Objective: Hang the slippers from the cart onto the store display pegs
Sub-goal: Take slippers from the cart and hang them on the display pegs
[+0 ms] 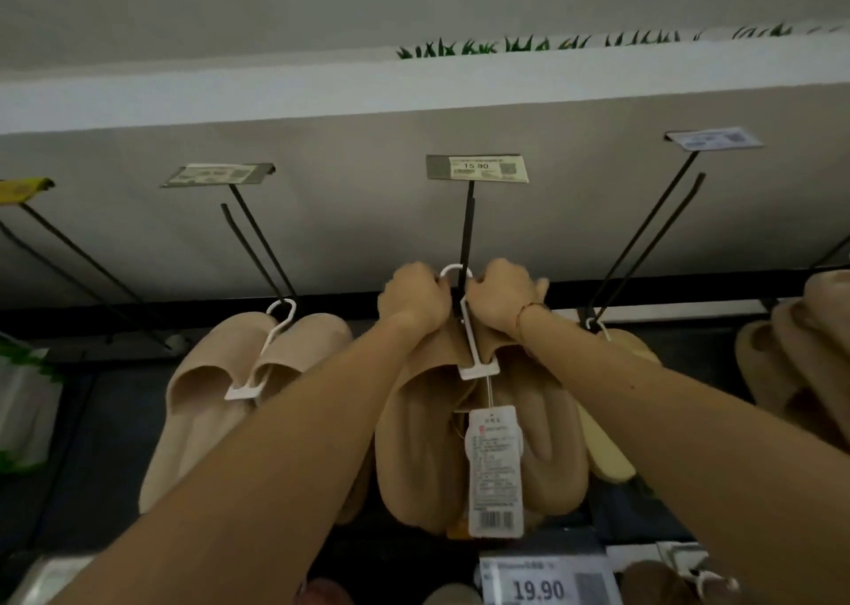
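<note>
Both hands, left hand (414, 298) and right hand (499, 301), are raised with fingers curled, gripping the tan slippers (483, 443) hanging below them. Between the hands, the white hanger (471, 328) hooks over the black peg (468, 227). Lower hangs a paper tag (496, 471).

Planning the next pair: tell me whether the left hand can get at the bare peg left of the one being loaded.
Probably yes: the left hand is beside that peg, nothing between, but it grips the slippers.
</note>
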`<state>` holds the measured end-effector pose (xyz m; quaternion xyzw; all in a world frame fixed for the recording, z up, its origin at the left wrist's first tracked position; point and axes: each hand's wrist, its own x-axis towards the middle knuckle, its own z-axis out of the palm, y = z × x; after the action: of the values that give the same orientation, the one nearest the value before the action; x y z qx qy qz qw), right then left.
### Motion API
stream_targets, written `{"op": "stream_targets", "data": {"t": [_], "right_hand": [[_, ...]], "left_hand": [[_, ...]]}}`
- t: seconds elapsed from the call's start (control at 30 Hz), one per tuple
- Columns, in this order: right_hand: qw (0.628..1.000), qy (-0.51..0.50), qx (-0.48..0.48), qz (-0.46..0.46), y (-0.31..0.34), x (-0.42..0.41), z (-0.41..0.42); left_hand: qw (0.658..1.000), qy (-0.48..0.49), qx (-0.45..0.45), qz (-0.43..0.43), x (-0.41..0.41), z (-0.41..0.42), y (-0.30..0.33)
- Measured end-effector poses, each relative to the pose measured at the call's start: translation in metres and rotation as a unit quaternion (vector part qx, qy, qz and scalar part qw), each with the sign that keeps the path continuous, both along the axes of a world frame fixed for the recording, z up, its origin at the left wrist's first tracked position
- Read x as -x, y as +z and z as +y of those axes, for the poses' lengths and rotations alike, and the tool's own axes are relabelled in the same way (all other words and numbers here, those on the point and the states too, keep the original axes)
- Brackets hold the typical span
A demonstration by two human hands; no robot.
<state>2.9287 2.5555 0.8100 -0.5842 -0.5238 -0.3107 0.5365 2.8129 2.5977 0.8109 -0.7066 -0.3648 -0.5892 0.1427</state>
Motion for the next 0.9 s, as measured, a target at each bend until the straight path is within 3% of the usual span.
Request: {"op": "stream_targets", "data": {"t": [0.17,0.37,0.47,0.57,0.63,0.8,0.9], "right_hand": [[0.999,-0.024,0.036,0.011,-0.014,-0.012,0.043],[0.996,0.004,0.092,0.0,-0.013,-0.022,0.031],[0.996,0.016,0.081,-0.031,-0.025,-0.024,0.01],[0.996,-0.008,0.058,-0.072,-0.033,-0.032,-0.033],[0.993,-0.017,0.075,-0.09,-0.037,-0.045,-0.072],[0.984,-0.066,0.121,-0.115,-0.058,-0.1,-0.203],[0.947,-0.182,0.226,-0.142,-0.082,-0.161,-0.289]], "left_hand": [[0.998,-0.019,0.042,0.039,-0.008,0.041,-0.003],[0.996,-0.046,0.059,0.056,0.002,0.04,-0.008],[0.995,-0.002,0.069,0.067,0.009,0.028,-0.022],[0.997,0.065,0.012,0.047,0.011,-0.003,-0.039],[0.998,0.047,-0.03,0.042,0.003,-0.037,-0.05],[0.987,-0.089,0.029,0.133,-0.067,-0.163,-0.069],[0.969,-0.091,0.052,0.223,-0.137,-0.24,-0.089]]}}
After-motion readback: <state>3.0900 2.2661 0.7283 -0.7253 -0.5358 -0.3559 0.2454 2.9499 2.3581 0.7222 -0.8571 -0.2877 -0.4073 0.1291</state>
